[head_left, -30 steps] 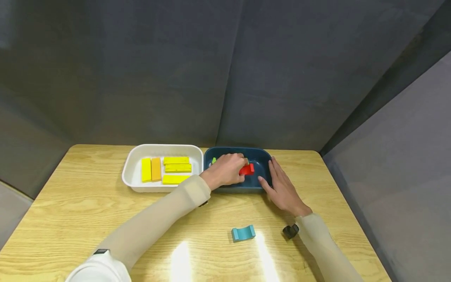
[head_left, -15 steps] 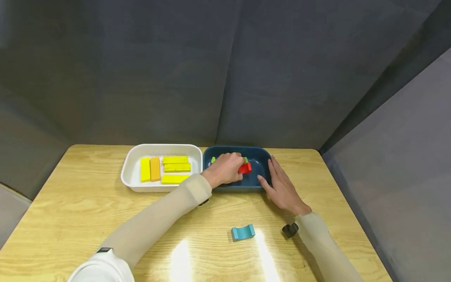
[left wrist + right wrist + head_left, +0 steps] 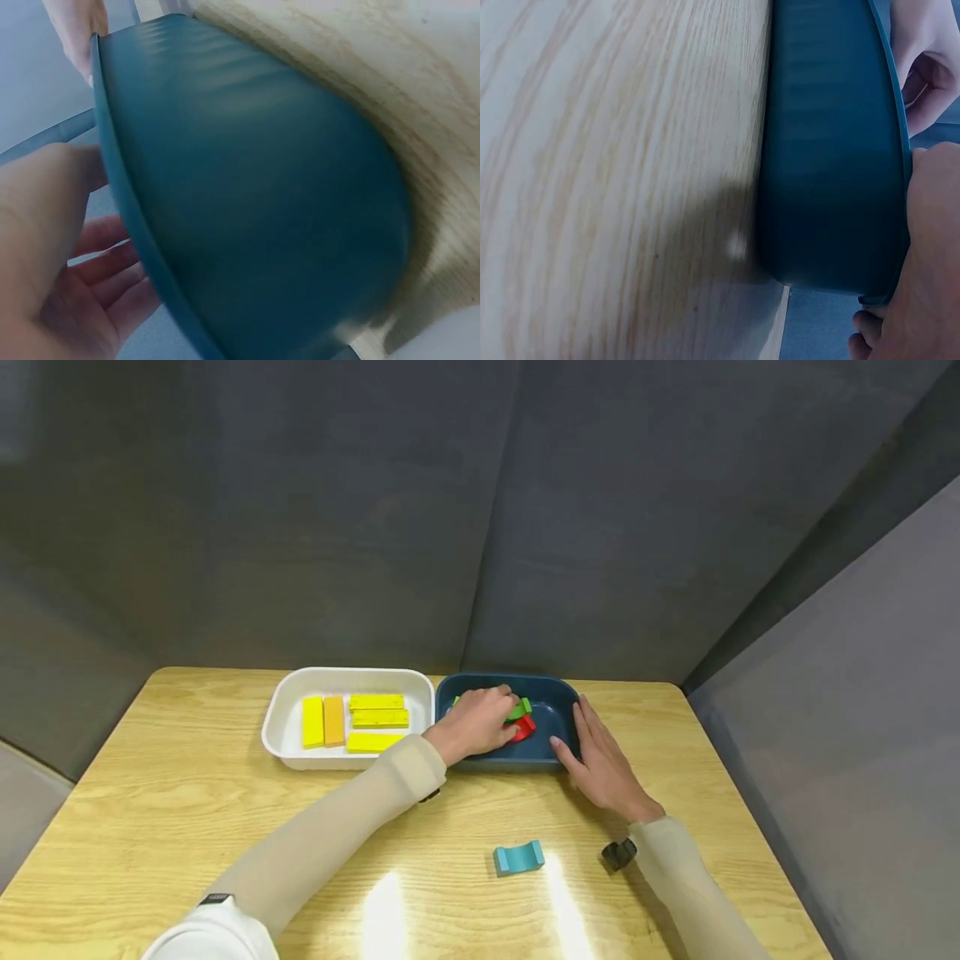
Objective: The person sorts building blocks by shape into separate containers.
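Observation:
My left hand (image 3: 480, 722) reaches into the dark blue tray (image 3: 510, 765). Its fingers and thumb pinch a green arched block (image 3: 519, 708), partly hidden by the hand. Close to the thumb lies a red block (image 3: 525, 727), tilted, its left end covered. A bit of another green piece (image 3: 457, 700) peeks out beyond the wrist. My right hand (image 3: 606, 768) rests along the tray's right end, fingers straight, thumb over the near rim. In the left wrist view the tray wall (image 3: 247, 165) hides the left fingertips (image 3: 112, 277) partly.
A white tray (image 3: 272, 727) stands left of the blue one, holding several yellow blocks (image 3: 380, 718) and one orange block (image 3: 333, 721). A teal arched block (image 3: 519, 858) lies on the wooden table (image 3: 405, 860) nearer the person. Grey partitions (image 3: 337, 527) enclose the back and sides.
Beside the left fingers, the green block shows more and sits in front. The red block has shifted nearer the person and turned. My right hand stays at the tray's end.

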The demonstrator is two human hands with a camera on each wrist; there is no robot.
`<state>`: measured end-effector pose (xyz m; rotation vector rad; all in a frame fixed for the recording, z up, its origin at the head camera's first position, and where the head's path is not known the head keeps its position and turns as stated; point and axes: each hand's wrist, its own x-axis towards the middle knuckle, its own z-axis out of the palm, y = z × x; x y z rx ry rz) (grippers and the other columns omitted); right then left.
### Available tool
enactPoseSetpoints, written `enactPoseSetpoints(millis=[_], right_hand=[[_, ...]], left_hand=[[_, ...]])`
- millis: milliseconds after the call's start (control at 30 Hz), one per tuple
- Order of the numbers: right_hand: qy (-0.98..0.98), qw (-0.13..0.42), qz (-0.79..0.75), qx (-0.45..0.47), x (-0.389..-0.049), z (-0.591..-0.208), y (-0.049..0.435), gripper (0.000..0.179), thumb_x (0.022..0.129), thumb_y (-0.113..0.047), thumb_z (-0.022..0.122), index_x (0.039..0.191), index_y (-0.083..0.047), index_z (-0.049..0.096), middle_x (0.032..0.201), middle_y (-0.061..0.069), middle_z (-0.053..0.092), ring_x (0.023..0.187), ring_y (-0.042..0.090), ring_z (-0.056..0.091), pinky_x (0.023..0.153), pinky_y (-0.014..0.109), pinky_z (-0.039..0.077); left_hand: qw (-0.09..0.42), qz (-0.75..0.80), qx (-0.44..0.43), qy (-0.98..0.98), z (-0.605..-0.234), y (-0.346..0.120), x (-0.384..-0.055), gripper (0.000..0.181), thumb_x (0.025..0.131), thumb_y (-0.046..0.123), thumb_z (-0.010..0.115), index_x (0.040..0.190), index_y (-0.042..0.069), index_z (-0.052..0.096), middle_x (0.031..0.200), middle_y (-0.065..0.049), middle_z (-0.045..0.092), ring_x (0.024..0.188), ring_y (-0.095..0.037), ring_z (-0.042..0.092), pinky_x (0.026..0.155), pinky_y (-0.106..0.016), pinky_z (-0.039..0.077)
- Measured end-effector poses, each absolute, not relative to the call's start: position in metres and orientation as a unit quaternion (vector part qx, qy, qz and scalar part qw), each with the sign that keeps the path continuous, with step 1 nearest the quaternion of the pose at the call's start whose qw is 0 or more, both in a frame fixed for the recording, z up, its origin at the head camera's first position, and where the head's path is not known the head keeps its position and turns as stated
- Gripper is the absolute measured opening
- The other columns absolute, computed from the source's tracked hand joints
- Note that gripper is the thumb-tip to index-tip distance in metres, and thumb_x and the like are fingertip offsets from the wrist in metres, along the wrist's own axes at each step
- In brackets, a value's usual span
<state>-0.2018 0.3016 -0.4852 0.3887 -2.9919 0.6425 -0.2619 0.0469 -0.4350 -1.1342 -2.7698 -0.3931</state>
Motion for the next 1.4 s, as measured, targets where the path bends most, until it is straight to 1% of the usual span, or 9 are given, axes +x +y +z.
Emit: enactPoseSetpoints(millis=[167,267,367,633,833,933,1100,1200,1400], right_hand=[[-0.97,0.023,0.211,0.12,-0.2,-0.486,0.302,0.088,0.113,-0.057,0.041,0.171,0.0,0.009,0.181,0.014,-0.002,0.165,0.04,0.007,0.131,0.063,0.014],[-0.969,0.026,0.212,0.122,-0.2,-0.485,0.303,0.087,0.113,-0.056,0.042,0.171,0.001,0.01,0.181,0.014,-0.002,0.165,0.041,0.008,0.131,0.064,0.015],[-0.969,0.029,0.212,0.125,-0.2,-0.485,0.302,0.087,0.113,-0.056,0.042,0.171,0.002,0.01,0.181,0.014,-0.001,0.165,0.042,0.009,0.13,0.065,0.015],[-0.97,0.03,0.208,0.126,-0.2,-0.486,0.302,0.087,0.113,-0.055,0.042,0.17,0.003,0.011,0.18,0.017,0.001,0.165,0.042,0.01,0.131,0.064,0.016],[-0.968,0.029,0.212,0.128,-0.199,-0.486,0.302,0.086,0.113,-0.055,0.041,0.17,0.003,0.011,0.181,0.016,0.0,0.165,0.042,0.009,0.131,0.064,0.015],[-0.968,0.029,0.214,0.129,-0.199,-0.486,0.301,0.086,0.113,-0.054,0.042,0.17,0.003,0.011,0.18,0.018,0.001,0.165,0.042,0.009,0.131,0.064,0.015],[-0.969,0.029,0.211,0.128,-0.199,-0.485,0.301,0.086,0.113,-0.054,0.042,0.17,0.003,0.01,0.18,0.02,0.003,0.165,0.043,0.009,0.13,0.065,0.015],[-0.968,0.03,0.212,0.13,-0.199,-0.485,0.302,0.086,0.113,-0.054,0.042,0.17,0.002,0.01,0.18,0.019,0.002,0.164,0.043,0.01,0.13,0.065,0.015],[-0.968,0.031,0.209,0.133,-0.201,-0.484,0.302,0.086,0.114,-0.054,0.042,0.17,0.002,0.01,0.18,0.015,-0.001,0.165,0.043,0.009,0.13,0.066,0.015]], left_hand=[[0.067,-0.124,-0.372,-0.917,-0.433,0.044,-0.256,0.039,0.104,0.028,0.069,0.135,0.005,0.074,0.122,-0.01,0.072,0.088,-0.022,0.072,0.077,-0.035,0.064],[0.069,-0.123,-0.369,-0.919,-0.431,0.042,-0.252,0.039,0.105,0.029,0.069,0.136,0.005,0.074,0.128,-0.01,0.072,0.095,-0.023,0.074,0.081,-0.036,0.065],[0.067,-0.128,-0.368,-0.919,-0.431,0.041,-0.248,0.039,0.105,0.028,0.069,0.136,0.005,0.074,0.13,-0.01,0.072,0.096,-0.023,0.075,0.082,-0.035,0.066],[0.072,-0.132,-0.371,-0.916,-0.427,0.038,-0.238,0.041,0.104,0.03,0.071,0.137,0.006,0.073,0.125,-0.009,0.072,0.091,-0.019,0.07,0.078,-0.031,0.065],[0.092,-0.125,-0.378,-0.913,-0.425,0.035,-0.228,0.039,0.104,0.03,0.069,0.136,0.008,0.073,0.113,-0.006,0.072,0.082,-0.016,0.064,0.067,-0.026,0.06],[0.1,-0.133,-0.383,-0.909,-0.425,0.033,-0.222,0.037,0.105,0.031,0.069,0.135,0.01,0.073,0.114,-0.006,0.072,0.082,-0.015,0.064,0.065,-0.023,0.058],[0.125,-0.143,-0.399,-0.897,-0.423,0.031,-0.21,0.037,0.105,0.032,0.07,0.132,0.008,0.074,0.125,-0.009,0.073,0.088,-0.015,0.072,0.07,-0.023,0.063],[0.139,-0.141,-0.405,-0.893,-0.42,0.03,-0.202,0.036,0.104,0.033,0.071,0.132,0.009,0.074,0.127,-0.009,0.073,0.092,-0.017,0.074,0.073,-0.025,0.064],[0.121,-0.158,-0.412,-0.889,-0.417,0.027,-0.188,0.039,0.105,0.034,0.07,0.136,0.011,0.073,0.135,-0.008,0.072,0.11,-0.019,0.074,0.085,-0.029,0.065]])
